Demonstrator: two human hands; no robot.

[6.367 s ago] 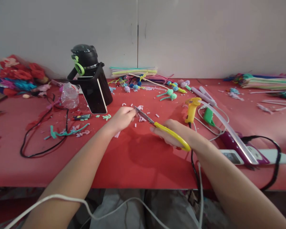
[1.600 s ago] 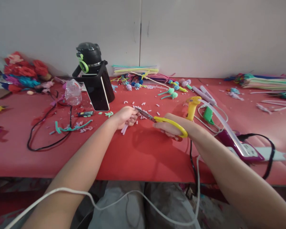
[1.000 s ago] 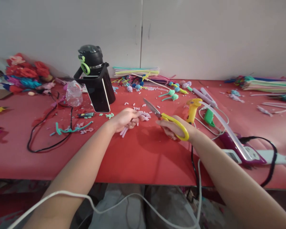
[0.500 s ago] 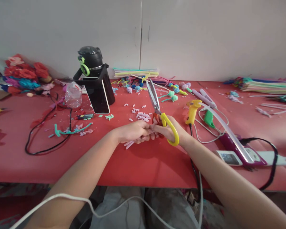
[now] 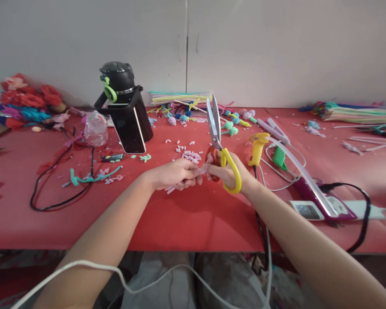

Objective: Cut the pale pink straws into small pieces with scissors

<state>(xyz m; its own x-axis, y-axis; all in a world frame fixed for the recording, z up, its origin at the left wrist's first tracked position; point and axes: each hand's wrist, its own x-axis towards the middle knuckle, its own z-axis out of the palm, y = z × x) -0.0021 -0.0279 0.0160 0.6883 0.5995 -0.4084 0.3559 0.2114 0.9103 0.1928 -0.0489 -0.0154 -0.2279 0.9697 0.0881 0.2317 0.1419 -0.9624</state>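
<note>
Both hands meet just above the red worktop (image 5: pixel 186 219). The left hand (image 5: pixel 172 174) is pinched around a small bundle of pale pink stems (image 5: pixel 171 189), their ends poking out below. The right hand (image 5: pixel 227 174) grips the yellow-handled scissors (image 5: pixel 220 143), blades tipped upright and nearly together, clear of the stems. Cut bits (image 5: pixel 188 153) lie just beyond.

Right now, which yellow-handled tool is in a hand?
The scissors, gripped by the right hand, blades pointing up. The yellow glue gun stands untouched on the table beside them.
</note>
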